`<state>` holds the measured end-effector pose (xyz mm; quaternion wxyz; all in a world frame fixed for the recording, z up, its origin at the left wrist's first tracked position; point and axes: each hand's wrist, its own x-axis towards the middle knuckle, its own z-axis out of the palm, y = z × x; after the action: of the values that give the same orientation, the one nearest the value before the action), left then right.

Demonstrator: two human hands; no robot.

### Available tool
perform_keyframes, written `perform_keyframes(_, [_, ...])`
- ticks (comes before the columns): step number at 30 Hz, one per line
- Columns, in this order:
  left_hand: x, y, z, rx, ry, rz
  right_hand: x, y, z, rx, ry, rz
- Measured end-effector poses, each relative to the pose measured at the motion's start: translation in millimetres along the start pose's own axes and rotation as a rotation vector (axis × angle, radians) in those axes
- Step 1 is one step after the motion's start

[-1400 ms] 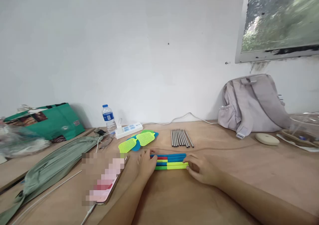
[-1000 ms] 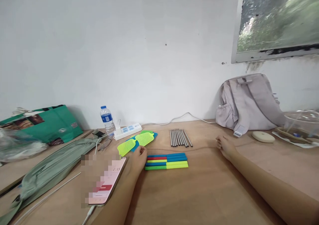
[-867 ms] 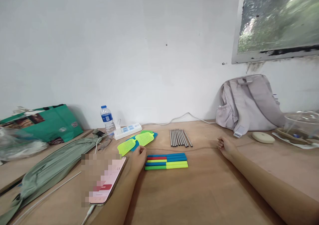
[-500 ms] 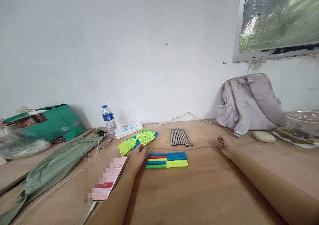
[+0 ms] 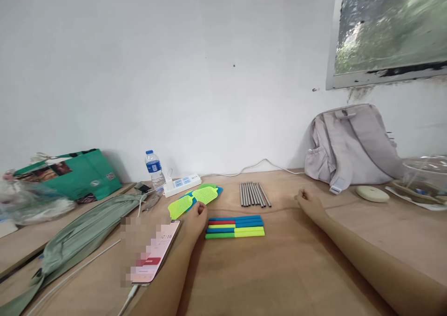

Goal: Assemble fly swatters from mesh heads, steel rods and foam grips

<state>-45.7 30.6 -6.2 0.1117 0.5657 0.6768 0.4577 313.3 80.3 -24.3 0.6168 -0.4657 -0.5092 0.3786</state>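
Observation:
My left hand (image 5: 196, 218) rests on the table with its fingers curled in and nothing showing in them. Just beyond it lie fly swatter heads (image 5: 205, 195), yellow-green mesh on top with blue and green ones partly hidden beneath. To its right, several coloured plastic tubes (image 5: 234, 227) lie side by side in a neat row, in blue, red, yellow and green. Behind these, several grey metal tubes (image 5: 254, 195) are lined up pointing away from me. Over on the right, my right hand (image 5: 310, 205) rests with fingers loosely curled, apart from everything, and no object shows in it.
A phone (image 5: 159, 253) on a white cable lies beside my left forearm. Further back stand a power strip (image 5: 183, 184) and a water bottle (image 5: 153, 168). A grey-green bag (image 5: 87, 227) and a green bag (image 5: 84, 176) are left; a backpack (image 5: 352, 148) leans right, near a cream case (image 5: 372, 194).
My right hand has shifted slightly left and its fingers have curled in more. The view has tilted a little; my left hand and the tubes stay in place.

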Motion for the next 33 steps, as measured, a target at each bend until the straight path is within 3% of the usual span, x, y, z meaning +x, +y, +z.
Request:
perform_keyframes(3, [1.1, 21.0, 10.6, -0.018, -0.042, 0.099, -28.5, -23.3, 41.1, -0.094, -0.186, -0.185])
perform_keyframes(5, [2.1, 37.7, 24.4, -0.025, -0.118, 0.172, -55.6, -37.1, 79.2, -0.311, -0.483, -0.55])
perform_keyframes(6, [2.9, 45.3, 32.0, -0.022, -0.158, 0.201, -69.4, -42.1, 98.7, -0.374, -0.559, -0.686])
perform_keyframes(8, [5.9, 57.0, 45.0, 0.0, -0.22, 0.231, -93.6, -47.5, 133.8, -0.454, -0.594, -0.795])
perform_keyframes(10, [10.2, 62.5, 51.7, 0.039, -0.229, 0.222, -109.8, -48.0, 159.1, -0.476, -0.454, -0.742])
perform_keyframes(13, [16.5, 62.4, 49.1, 0.1, -0.167, 0.183, -121.2, -46.6, 178.9, -0.452, -0.413, -0.677])
perform_keyframes(19, [16.0, 55.6, 36.2, 0.178, -0.1, 0.158, -146.4, -57.9, 196.7, -0.471, -0.496, -0.602])
perform_keyframes(23, [13.7, 44.9, 32.3, 0.207, -0.068, 0.131, -165.6, -67.2, 204.5, -0.462, -0.657, -0.641])
perform_keyframes(26, [17.7, 31.7, 27.7, 0.226, -0.04, 0.098, -164.4, -68.7, 210.5, -0.51, -0.697, -0.703])
perform_keyframes(33, [27.5, 6.6, 13.3, 0.253, 0.054, 0.03, -135.2, -61.2, 226.0, -0.613, -0.621, -0.717])
